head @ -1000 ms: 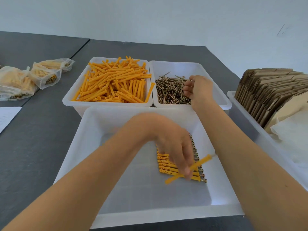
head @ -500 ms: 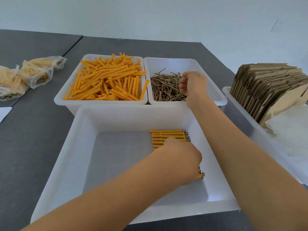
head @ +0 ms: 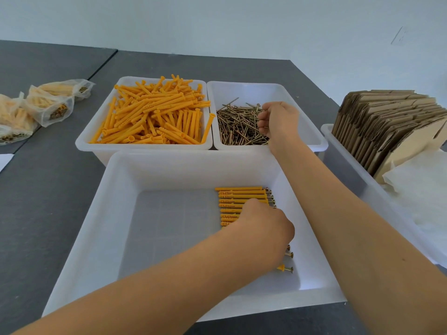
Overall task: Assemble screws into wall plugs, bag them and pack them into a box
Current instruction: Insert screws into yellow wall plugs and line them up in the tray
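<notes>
Right hand [head: 278,122] fingers curl among loose screws [head: 239,126] in the rear bin, apparently pinching some. Left hand [head: 261,228] covers the assembled plugs [head: 242,197]; its grasp cannot be told. Screws: light, rigid, sharp; take by the shank.

Left hand [head: 262,228] hides several assembled plugs [head: 242,197].

You face a plain pale wall [head: 242,25], even soft light, dark grey table [head: 48,201] before you, a seam [head: 101,65] splitting its top.
</notes>
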